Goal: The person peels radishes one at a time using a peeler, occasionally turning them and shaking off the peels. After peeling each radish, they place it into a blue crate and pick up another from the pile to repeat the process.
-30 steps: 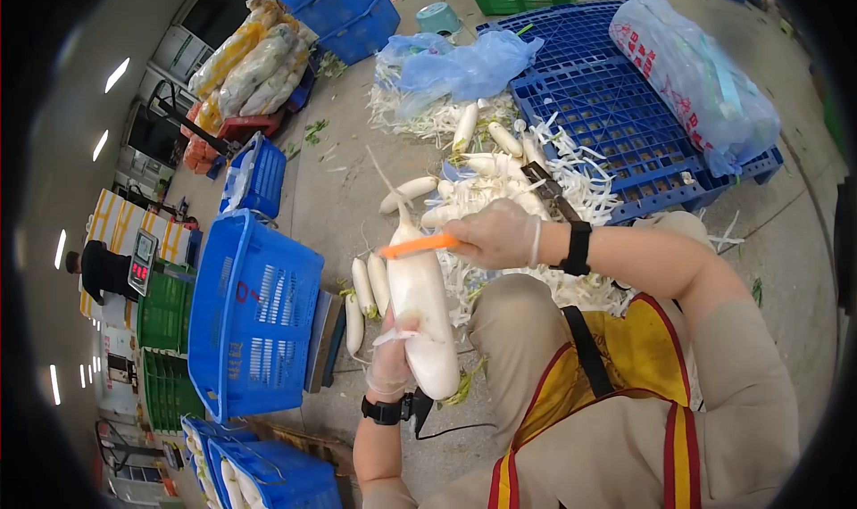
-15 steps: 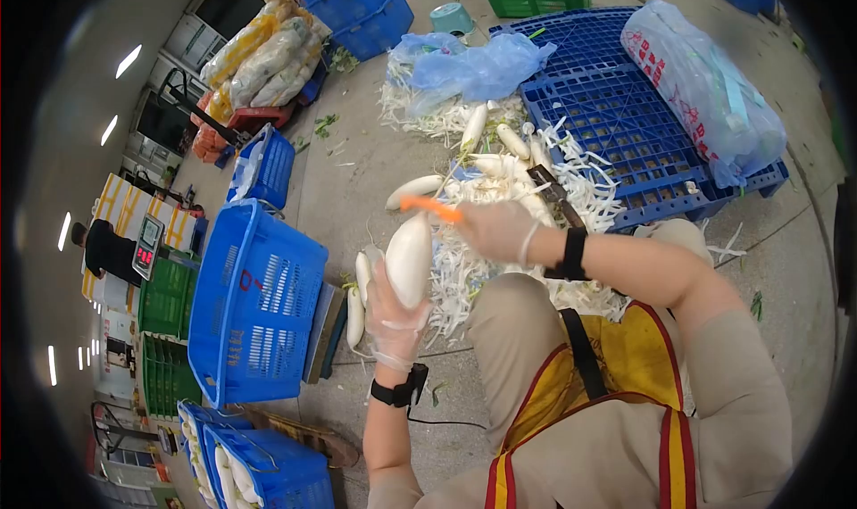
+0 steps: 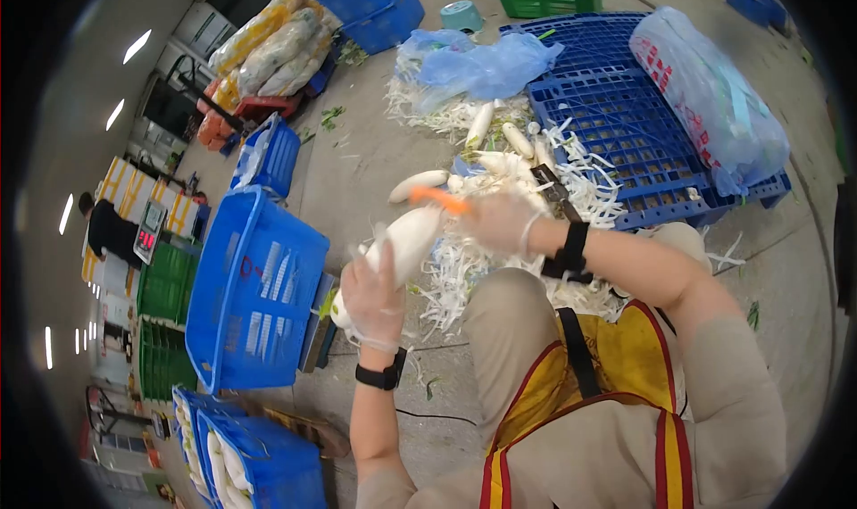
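Observation:
My gloved left hand (image 3: 373,302) is wrapped round a large white radish (image 3: 412,241), which slants up and to the right with its green stem end at the lower left. An orange peeler (image 3: 439,197) is gripped in my gloved right hand (image 3: 502,225), its head close over the radish's upper end. Motion blurs both hands somewhat. Beyond them, several more radishes (image 3: 420,186) lie on and beside a heap of white peel strips (image 3: 460,286) on the floor.
A blue plastic crate (image 3: 214,313) stands to the left, with crates of radishes (image 3: 268,446) below it. At the upper right, a blue pallet (image 3: 616,116) bears a filled plastic bag (image 3: 714,107). Another person (image 3: 114,232) is at the far left beside a scale display (image 3: 150,228).
The radish has tilted from nearly upright to a slant, showing its green end. My left hand has shifted slightly left and regripped. The peeler stays near its top.

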Tool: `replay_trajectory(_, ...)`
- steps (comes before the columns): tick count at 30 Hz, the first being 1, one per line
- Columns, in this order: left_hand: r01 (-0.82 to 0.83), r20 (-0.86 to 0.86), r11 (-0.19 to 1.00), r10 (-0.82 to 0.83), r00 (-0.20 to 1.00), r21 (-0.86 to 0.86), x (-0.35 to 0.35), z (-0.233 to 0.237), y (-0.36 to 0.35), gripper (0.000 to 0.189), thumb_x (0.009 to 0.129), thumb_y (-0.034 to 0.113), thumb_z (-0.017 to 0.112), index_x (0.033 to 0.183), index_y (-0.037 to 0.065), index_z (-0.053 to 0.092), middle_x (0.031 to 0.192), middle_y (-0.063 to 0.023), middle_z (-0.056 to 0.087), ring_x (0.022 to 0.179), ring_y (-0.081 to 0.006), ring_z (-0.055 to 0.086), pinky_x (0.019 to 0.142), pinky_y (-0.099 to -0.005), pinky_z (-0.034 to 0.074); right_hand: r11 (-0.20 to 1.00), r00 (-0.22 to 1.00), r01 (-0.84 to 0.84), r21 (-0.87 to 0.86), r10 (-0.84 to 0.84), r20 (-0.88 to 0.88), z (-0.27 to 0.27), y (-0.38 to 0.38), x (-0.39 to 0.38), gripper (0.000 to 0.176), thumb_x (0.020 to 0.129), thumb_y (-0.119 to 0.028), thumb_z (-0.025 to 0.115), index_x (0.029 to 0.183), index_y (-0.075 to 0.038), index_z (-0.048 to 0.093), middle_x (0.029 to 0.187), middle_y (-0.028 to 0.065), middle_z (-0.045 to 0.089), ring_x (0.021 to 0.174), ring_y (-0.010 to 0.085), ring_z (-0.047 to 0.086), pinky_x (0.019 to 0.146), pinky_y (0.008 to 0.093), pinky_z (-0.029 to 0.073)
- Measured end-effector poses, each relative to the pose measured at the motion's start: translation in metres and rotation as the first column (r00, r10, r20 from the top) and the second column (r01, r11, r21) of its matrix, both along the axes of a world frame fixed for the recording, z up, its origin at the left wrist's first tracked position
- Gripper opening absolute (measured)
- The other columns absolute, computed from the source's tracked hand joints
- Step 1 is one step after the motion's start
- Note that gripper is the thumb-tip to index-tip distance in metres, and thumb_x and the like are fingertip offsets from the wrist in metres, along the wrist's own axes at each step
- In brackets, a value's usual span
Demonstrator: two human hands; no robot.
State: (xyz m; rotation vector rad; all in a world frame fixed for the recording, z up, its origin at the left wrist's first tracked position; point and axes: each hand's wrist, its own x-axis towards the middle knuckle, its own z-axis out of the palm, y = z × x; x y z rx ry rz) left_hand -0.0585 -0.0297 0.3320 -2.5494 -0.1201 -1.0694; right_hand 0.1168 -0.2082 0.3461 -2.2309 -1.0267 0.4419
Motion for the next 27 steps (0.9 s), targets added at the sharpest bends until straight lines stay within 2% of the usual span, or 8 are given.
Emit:
replay_trajectory(6,0.013,-0.231,1.0,-0.014,0.973,-0.005,0.003,0.015,0.001,0.062,0.076,0.008,0.059,0.134,0.018,0.042,0.107,-0.0217,0.051,0.087,-0.0351,0.052,0.079,-0.0434,0.046,0.986,0.993,-0.1,0.135,0.09,0.077,-0.002,-0.002,-0.005,0.031,0.086,-0.03,0.049,0.094,-0.004,0.065,0.089,0.0189,0.066,0.084,0.0336,0.064,0.077,0.0411,0.049)
replay_trajectory(11,-0.151,-0.323,0.903,0.014,0.946,-0.402,-0.018,-0.017,0.019,0.061,0.07,0.008,0.066,0.128,0.008,0.048,0.102,-0.0164,0.054,0.089,-0.0327,0.054,0.078,-0.0428,0.046,0.905,0.942,0.007,-0.426,0.137,0.306,-0.045,-0.022,0.068,0.034,0.088,-0.03,0.044,0.109,-0.008,0.061,0.094,0.018,0.066,0.088,0.0346,0.064,0.079,0.0421,0.049)
replay_trajectory(14,0.176,0.179,-0.338,0.021,0.984,-0.925,-0.062,-0.085,0.082,0.051,0.084,0.015,0.061,0.131,0.008,0.043,0.112,-0.0111,0.057,0.098,-0.0257,0.058,0.087,-0.0381,0.049,0.892,0.982,0.183,-0.413,-0.148,0.114,-0.047,-0.035,0.073,0.035,0.089,-0.031,0.043,0.108,-0.008,0.061,0.097,0.0169,0.066,0.091,0.0336,0.063,0.079,0.0413,0.05)
replay_trajectory(16,0.243,0.136,-0.638,0.213,0.968,-0.731,-0.084,-0.063,0.118,0.047,0.085,0.025,0.062,0.126,0.008,0.046,0.108,-0.0102,0.058,0.097,-0.0236,0.058,0.087,-0.039,0.05,0.909,0.98,0.16,-0.384,-0.102,0.169,-0.055,-0.047,0.067,0.031,0.088,-0.024,0.042,0.101,-0.007,0.064,0.097,0.0172,0.066,0.092,0.0321,0.063,0.08,0.0409,0.049)
replay_trajectory(21,0.585,0.573,-0.218,0.122,0.81,-0.781,-0.083,0.056,0.263,0.048,0.096,0.034,0.038,0.121,-0.005,0.047,0.118,-0.0182,0.056,0.109,-0.0277,0.057,0.091,-0.0419,0.05,0.834,0.986,0.139,-0.535,-0.164,0.001,-0.088,-0.063,0.082,0.037,0.09,-0.031,0.043,0.111,-0.007,0.061,0.098,0.0163,0.066,0.087,0.0312,0.063,0.077,0.0398,0.049)
replay_trajectory(22,0.227,0.319,0.373,0.205,0.925,-0.899,-0.071,0.081,0.265,0.055,0.096,0.033,0.037,0.127,-0.013,0.034,0.128,-0.0268,0.042,0.119,-0.0371,0.047,0.1,-0.0482,0.045,0.823,0.987,0.136,-0.551,-0.162,0.001,-0.099,-0.065,0.086,0.037,0.09,-0.031,0.043,0.111,-0.007,0.061,0.098,0.0163,0.066,0.087,0.0312,0.063,0.077,0.0398,0.049)
replay_trajectory(23,0.721,0.695,-0.214,0.193,0.693,-0.659,-0.082,0.088,0.335,0.055,0.096,0.028,0.038,0.13,-0.015,0.027,0.132,-0.0302,0.036,0.122,-0.041,0.042,0.102,-0.0495,0.043,0.815,0.988,0.141,-0.561,-0.149,0.031,-0.109,-0.066,0.089,0.038,0.09,-0.032,0.043,0.111,-0.006,0.061,0.099,0.0167,0.066,0.087,0.031,0.063,0.077,0.0395,0.048)
replay_trajectory(27,0.774,0.671,-0.181,0.407,0.62,-0.606,-0.046,0.081,0.318,0.055,0.095,0.027,0.047,0.132,-0.01,0.029,0.134,-0.0264,0.037,0.126,-0.0378,0.038,0.102,-0.049,0.042,0.822,0.965,0.219,-0.525,-0.261,-0.005,-0.155,-0.065,0.097,0.027,0.084,-0.018,0.048,0.105,-0.008,0.062,0.103,0.0166,0.064,0.095,0.0335,0.062,0.08,0.0407,0.048)
